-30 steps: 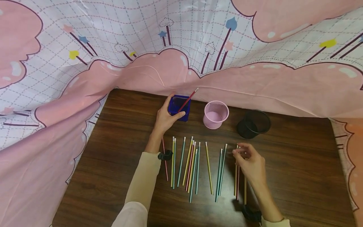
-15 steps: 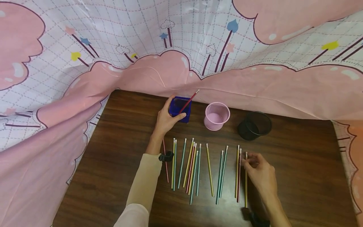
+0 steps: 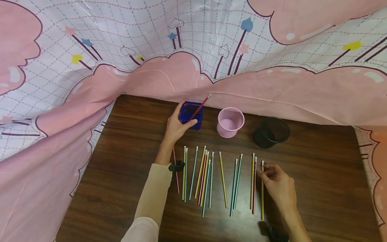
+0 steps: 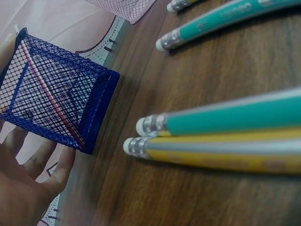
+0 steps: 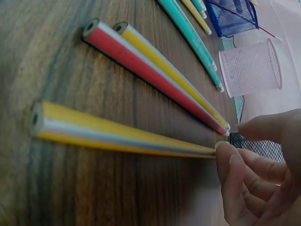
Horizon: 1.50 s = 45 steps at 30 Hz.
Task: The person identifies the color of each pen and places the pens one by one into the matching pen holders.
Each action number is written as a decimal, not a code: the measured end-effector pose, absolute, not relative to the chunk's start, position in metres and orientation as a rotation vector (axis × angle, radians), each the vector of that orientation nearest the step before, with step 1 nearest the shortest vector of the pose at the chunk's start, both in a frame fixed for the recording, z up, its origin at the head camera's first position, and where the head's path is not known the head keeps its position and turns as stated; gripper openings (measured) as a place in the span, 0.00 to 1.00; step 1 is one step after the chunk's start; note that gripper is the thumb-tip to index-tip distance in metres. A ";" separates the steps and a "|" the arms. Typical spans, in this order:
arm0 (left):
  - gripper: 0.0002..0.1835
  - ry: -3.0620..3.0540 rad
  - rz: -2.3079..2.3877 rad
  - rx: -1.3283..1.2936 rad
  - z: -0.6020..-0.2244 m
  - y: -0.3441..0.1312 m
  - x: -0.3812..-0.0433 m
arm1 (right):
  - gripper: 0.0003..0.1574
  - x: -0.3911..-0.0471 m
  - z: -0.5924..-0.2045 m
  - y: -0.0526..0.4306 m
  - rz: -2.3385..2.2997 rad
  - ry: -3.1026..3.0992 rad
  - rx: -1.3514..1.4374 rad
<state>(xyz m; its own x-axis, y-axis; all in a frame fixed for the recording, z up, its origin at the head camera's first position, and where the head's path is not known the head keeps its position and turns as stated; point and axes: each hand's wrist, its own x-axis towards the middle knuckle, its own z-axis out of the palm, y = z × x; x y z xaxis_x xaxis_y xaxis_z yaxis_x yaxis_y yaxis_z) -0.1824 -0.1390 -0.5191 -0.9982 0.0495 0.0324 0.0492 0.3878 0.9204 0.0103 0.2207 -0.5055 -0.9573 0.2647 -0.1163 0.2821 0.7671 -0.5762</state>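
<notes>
My left hand (image 3: 176, 127) grips the blue mesh pencil cup (image 3: 191, 116), thumb at its near side and fingers around its left. A red pencil (image 3: 201, 107) leans inside it, its eraser end above the rim. My right hand (image 3: 279, 185) is at the eraser end of the rightmost yellow pencil (image 3: 262, 201); in the right wrist view the bent fingertips overlap that end, and the thumb stands apart from them. Just left of it, a red pencil (image 5: 146, 70) and another yellow pencil (image 5: 174, 70) lie side by side on the table.
A pink mesh cup (image 3: 227, 129) and a black mesh cup (image 3: 266, 137) stand right of the blue one. Several teal, yellow and red pencils, among them a lone yellow one (image 3: 223, 181), lie in a row on the wooden table (image 3: 121, 161). Patterned cloth (image 3: 169, 80) hangs behind.
My right hand has shifted right and nearer to me, from over the red and yellow pair to the rightmost yellow pencil. The left hand and blue cup have stayed put.
</notes>
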 end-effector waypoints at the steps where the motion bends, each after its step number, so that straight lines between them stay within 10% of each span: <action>1: 0.51 2.615 1.735 0.088 -0.520 -0.139 -0.182 | 0.19 0.010 -0.506 0.220 -0.955 2.934 0.431; 45: 0.48 2.522 1.862 0.197 -0.526 -0.141 -0.185 | 0.09 -0.008 -0.496 0.208 -0.746 2.866 0.387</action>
